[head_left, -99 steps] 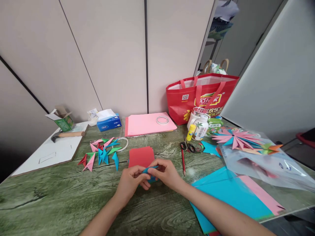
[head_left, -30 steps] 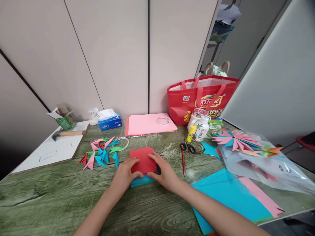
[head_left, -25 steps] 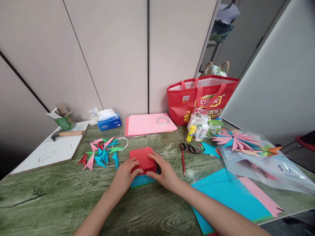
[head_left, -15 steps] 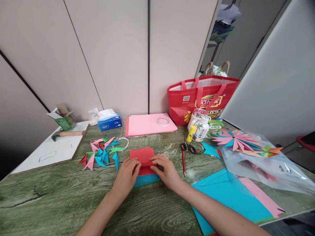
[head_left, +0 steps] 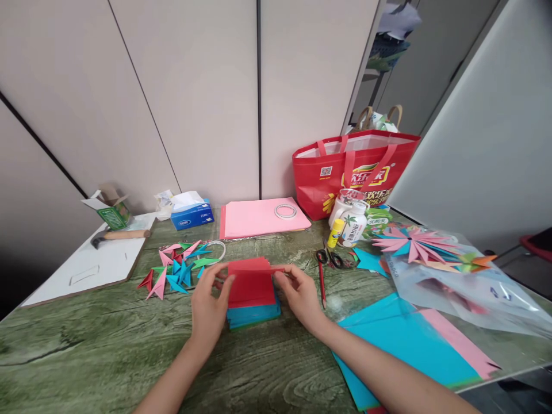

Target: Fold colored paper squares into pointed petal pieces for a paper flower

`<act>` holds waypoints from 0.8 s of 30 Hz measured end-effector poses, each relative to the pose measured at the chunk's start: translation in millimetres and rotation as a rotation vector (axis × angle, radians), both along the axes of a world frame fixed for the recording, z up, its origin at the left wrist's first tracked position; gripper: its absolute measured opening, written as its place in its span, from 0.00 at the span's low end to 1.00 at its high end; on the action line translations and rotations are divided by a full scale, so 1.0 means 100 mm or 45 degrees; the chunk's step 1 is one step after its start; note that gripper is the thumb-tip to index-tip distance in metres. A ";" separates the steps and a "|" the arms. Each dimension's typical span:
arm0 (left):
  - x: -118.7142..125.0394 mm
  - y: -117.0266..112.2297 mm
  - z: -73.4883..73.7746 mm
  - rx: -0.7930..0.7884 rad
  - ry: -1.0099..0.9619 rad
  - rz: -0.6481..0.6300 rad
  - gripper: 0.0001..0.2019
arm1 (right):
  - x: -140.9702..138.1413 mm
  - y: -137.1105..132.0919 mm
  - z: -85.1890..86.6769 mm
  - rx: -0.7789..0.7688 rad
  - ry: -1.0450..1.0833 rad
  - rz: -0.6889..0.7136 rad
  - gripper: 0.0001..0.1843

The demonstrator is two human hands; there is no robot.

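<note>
Head view: we hold a red sheet (head_left: 253, 277) between left hand (head_left: 210, 296) and right hand (head_left: 301, 296).
Our hands stand apart, each pinching one end just above the paper stack (head_left: 254, 315). From that stack, green tabletop (head_left: 107, 351) spreads at eight o'clock. A tissue box (head_left: 192, 217) with white tissue (head_left: 186, 199) poking out sits at eleven, a red bag (head_left: 317, 187) at one; its contents we cannot tell.

– What is the support?
– A worktop (head_left: 107, 345), green and wood-grained.
– What lies along its rear?
– Left to right: tissue box (head_left: 192, 216), pink sheets (head_left: 252, 218), red bag (head_left: 317, 192).
– Left side?
– A white board (head_left: 97, 261); nearer the centre, folded pieces (head_left: 184, 273) and a tape ring (head_left: 224, 249).
– Centre?
– A paper stack (head_left: 252, 294), red above blue.
– Right?
– Scissors (head_left: 329, 253), pencil (head_left: 322, 287), glue stick (head_left: 335, 233), bottle (head_left: 354, 227), blue sheets (head_left: 401, 339), plastic bag (head_left: 461, 296).
</note>
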State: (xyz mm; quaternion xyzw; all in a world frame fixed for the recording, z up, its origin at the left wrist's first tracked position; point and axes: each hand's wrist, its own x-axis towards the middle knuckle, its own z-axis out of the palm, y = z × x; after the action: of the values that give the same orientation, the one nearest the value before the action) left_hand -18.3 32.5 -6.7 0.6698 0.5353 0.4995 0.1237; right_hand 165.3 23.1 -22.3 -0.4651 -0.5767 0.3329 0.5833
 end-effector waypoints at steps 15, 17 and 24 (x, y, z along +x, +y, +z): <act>0.09 -0.06 0.05 -0.102 -0.418 -0.180 0.06 | 0.00 0.04 0.05 0.031 0.224 0.017 0.10; 0.09 -0.04 0.03 -0.151 -0.546 -0.191 0.06 | 0.00 0.05 0.03 0.021 0.246 0.058 0.10; 0.07 -0.02 0.00 -0.244 -0.734 -0.054 0.10 | -0.02 0.01 -0.02 -0.040 0.313 0.193 0.11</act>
State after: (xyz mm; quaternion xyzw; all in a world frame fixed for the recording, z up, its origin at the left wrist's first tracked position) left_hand -11.2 30.3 -6.5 0.4966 0.5088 0.6135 0.3437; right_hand 163.0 24.4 -24.7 -0.3851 -0.5289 0.4395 0.6154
